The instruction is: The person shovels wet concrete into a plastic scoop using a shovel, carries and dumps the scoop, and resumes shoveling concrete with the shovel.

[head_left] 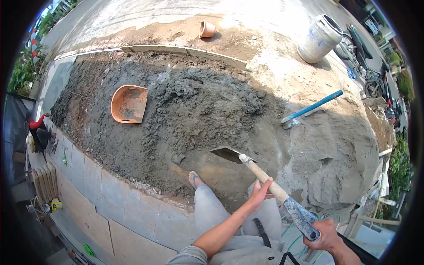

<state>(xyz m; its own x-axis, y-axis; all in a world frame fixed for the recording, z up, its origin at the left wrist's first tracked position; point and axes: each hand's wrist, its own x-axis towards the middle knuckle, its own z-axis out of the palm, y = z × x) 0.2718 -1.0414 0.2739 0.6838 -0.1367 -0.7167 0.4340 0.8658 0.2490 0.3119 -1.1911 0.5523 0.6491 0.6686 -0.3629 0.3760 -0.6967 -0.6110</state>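
Note:
I hold a shovel (271,187) slanting across my front, with its dark metal blade (227,153) at the lower edge of a grey mound of sand or mortar mix (207,106). My left hand (259,194) is closed around the middle of the pale wooden shaft. At the worn blue-grey grip on the shaft's end, my right hand (324,234) is wrapped round it. The blade looks bare, and I cannot tell whether its tip touches the ground. One sandalled foot (194,179) stands left of the blade.
An orange scoop-shaped tub (129,104) lies on the mix. A blue-handled tool (313,107) rests by a sand heap (331,159) on the right. Behind are a small bucket (207,29), a drum (319,39) and motorcycles (373,84). A person in red sleeves (39,126) crouches far left.

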